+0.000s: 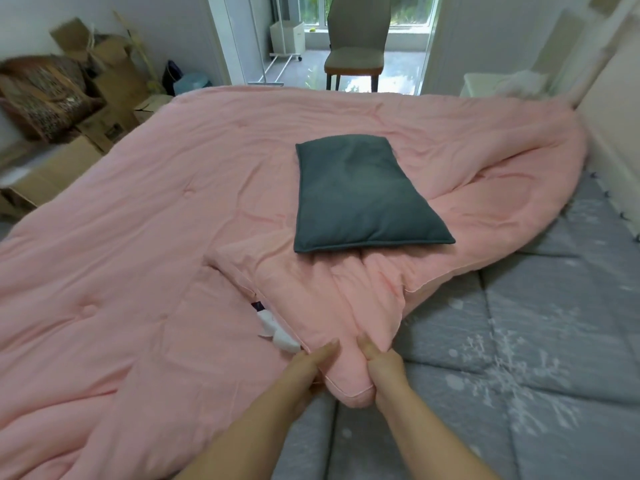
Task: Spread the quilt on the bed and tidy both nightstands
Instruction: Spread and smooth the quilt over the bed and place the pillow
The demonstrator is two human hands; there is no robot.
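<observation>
Both hands have hold of one folded-back corner of the pink quilt [145, 244], near the close edge of the bed. The left hand [304, 372] lies along the corner's left side with its fingers [325, 349] fairly straight, thumb hidden, seemingly pinching the cloth; the right hand [384, 375] is curled tight round the bunched corner. The quilt covers most of the bed, but its right side is doubled over itself, leaving the grey snowflake-print mattress pad [519, 341] bare there. A dark teal pillow [367, 195] sits on the fold and will ride along or slide off when the corner is drawn out, I reckon.

The quilt looks padded, soft and limp, light enough to pull, though it will sag and drag rather than hold a shape. The piped hem at the corners seems the best place to grip. White tags [277, 332] peek out beside the left hand.
</observation>
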